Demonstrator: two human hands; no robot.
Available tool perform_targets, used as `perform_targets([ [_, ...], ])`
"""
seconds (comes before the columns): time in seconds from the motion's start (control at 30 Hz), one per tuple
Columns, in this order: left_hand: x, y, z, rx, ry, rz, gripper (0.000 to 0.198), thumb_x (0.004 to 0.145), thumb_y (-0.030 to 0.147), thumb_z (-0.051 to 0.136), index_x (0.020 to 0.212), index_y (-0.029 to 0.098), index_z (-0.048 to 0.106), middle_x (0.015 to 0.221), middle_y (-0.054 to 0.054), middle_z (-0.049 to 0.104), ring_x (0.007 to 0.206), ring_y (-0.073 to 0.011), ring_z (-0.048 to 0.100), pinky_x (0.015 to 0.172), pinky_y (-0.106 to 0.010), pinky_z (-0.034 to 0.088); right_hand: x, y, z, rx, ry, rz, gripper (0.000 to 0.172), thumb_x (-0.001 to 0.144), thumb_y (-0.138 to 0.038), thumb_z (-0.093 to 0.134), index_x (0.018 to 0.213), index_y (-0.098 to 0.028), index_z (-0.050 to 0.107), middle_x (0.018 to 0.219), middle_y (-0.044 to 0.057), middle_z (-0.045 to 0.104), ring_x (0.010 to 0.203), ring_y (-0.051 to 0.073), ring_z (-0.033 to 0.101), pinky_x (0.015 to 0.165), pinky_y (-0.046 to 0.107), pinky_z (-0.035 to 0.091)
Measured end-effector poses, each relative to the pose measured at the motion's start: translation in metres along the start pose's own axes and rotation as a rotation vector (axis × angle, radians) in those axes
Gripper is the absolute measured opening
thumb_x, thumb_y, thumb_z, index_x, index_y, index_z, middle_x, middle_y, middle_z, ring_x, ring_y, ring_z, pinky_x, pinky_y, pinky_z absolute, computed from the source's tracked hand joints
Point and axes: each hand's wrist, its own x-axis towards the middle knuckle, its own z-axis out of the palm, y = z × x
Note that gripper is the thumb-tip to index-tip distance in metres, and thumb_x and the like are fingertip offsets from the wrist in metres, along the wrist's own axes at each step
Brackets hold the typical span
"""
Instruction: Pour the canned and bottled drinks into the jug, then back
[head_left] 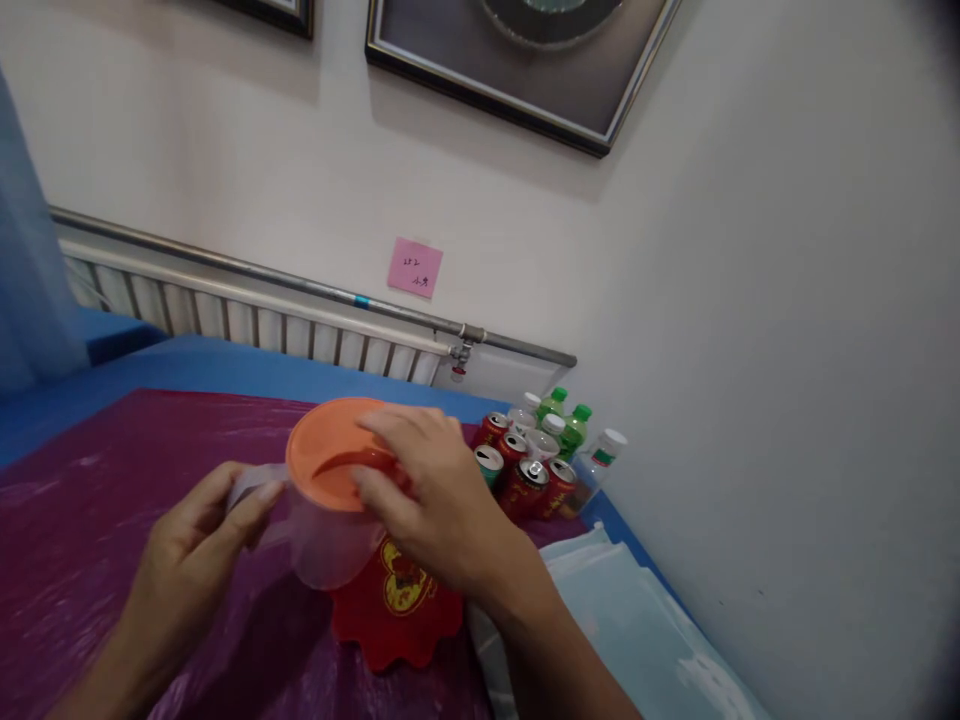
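In the head view, a clear plastic pitcher (326,548) with an orange lid (322,455) is at the middle, tilted slightly. My left hand (199,540) is closed around the pitcher's translucent handle (259,490). On top, my right hand (431,490) pinches the raised grip of the orange lid between thumb and fingers. The lid sits on the pitcher's mouth. Behind and below the pitcher lies a red scalloped-edge piece (397,625) with a yellow printed emblem, partly covered by the pitcher and my right hand.
Several drink cans (525,485) and bottles (576,428) stand together at the right, near the wall. Pale blue folded cloths (637,620) lie at the lower right. Purple plastic sheeting (97,520) covers the blue surface (247,362). A radiator (274,330) runs behind.
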Motion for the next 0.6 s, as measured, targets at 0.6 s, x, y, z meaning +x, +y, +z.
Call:
perform_targets([
  [0.6,-0.006,0.019,-0.017,0.019,0.045,0.043,0.032,0.065,0.053,0.075,0.071,0.022,0.07,0.063,0.003,0.061,0.059,-0.0085,0.051,0.052,-0.012,0.041,0.006,0.01,0.01,0.095,0.039,-0.153,0.012,0.098,-0.019,0.052,0.103,-0.018,0.063,0.102,0.006,0.072,0.095,0.019,0.062,0.087,0.035,0.041],
])
